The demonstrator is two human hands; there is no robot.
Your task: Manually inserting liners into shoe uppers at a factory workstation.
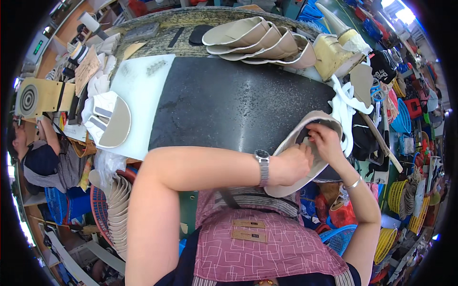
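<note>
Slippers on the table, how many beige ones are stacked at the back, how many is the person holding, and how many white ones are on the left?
Beige slippers stacked at the back: 4
Beige slipper held in both hands (left hand, right hand): 1
White slipper on the left: 1
Total: 6

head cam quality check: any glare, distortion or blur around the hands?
Head view: strong fisheye, the dark work mat's edges bow and the corners go black; blown-out daylight at top right; soft sheen on the mat; left hand and right hand on the beige slipper sole look sharp.
</note>
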